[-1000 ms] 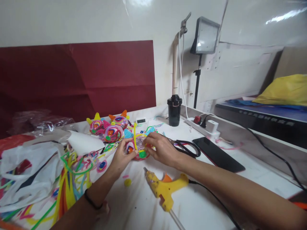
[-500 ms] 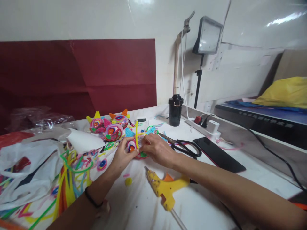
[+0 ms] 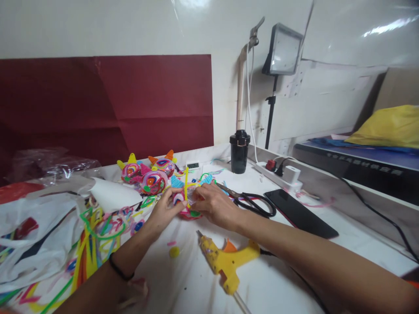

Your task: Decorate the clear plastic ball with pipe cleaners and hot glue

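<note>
Between my hands is a round, colourful craft ball (image 3: 189, 213) with blue striped ears, partly covered by my fingers. My left hand (image 3: 168, 206) grips its left side, thumb against the front. My right hand (image 3: 212, 203) bends over its right side, fingertips pressed together at a yellow pipe cleaner (image 3: 186, 185) that stands up from the ball; the exact grip is hidden. Just in front lies a yellow hot glue gun (image 3: 225, 261), its nozzle pointing toward the ball. Black-handled scissors (image 3: 253, 203) rest beyond my right wrist.
Several finished-looking eared balls (image 3: 154, 181) sit behind, left of my hands. Loose pipe cleaners (image 3: 88, 248) and a white plastic bag (image 3: 39, 235) spread over the left. A phone (image 3: 299, 212), a power strip (image 3: 278, 176) and a black cup (image 3: 240, 151) stand or lie at right.
Both hands stay at the ball, with only slight finger shifts around the yellow pipe cleaner. The whole view has moved a little.
</note>
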Motion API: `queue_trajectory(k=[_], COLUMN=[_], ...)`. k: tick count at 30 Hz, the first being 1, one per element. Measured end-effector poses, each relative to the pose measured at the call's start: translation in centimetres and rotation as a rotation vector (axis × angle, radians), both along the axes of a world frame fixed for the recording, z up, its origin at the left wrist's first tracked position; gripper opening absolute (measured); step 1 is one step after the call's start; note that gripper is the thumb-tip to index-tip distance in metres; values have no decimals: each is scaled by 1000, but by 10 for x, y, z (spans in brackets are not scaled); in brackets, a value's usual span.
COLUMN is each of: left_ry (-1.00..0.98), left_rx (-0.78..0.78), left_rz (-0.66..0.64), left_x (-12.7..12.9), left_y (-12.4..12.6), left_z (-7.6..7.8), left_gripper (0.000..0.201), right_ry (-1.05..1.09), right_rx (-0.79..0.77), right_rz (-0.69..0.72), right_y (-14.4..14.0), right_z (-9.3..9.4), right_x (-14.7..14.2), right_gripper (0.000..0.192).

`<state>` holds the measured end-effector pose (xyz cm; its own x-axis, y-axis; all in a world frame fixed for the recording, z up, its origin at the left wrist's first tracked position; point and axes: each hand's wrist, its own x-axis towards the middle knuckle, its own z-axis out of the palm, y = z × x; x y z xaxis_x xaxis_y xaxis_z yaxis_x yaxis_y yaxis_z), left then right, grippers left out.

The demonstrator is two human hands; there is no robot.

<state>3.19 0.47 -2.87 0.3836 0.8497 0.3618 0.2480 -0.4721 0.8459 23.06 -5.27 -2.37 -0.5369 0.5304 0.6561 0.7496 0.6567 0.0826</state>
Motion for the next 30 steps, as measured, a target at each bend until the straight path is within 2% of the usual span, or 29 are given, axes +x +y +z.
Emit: queue_trajectory(k=[5,9,12,14,16,19,21,24,30], left_ry=[64,118,129,157,220,335,390,461,676], left_rx=[63,164,240,355,558,861,962,992,912], left_rz=[4,59,96,108,104,24,-70,-189,-402], left_x=[0,0,0,-1,-2,-4,-6,-8,-5], left_y=[5,12,13,10,8,9,12,16,15], left_z=[4,2,0,1,3,8,12,21,43], left_gripper=[34,31,38,45,45,31,24,23,29], right_ry=[22,41,35,31,29,29,28,30,9], right_rx=[-25,-35,-35,-33,-26,-21,-26,-28,-36], right_rz=[27,47,48,56,60,57,56,61,42], right_y=[2,3,3,2,1,1,1,1,0], right_z=[0,0,0,0,1,1,1,1,-2], right_x=[1,3,4,5,5,6,6,7,8], right_gripper=[16,15,16,16,16,17,17,15,15])
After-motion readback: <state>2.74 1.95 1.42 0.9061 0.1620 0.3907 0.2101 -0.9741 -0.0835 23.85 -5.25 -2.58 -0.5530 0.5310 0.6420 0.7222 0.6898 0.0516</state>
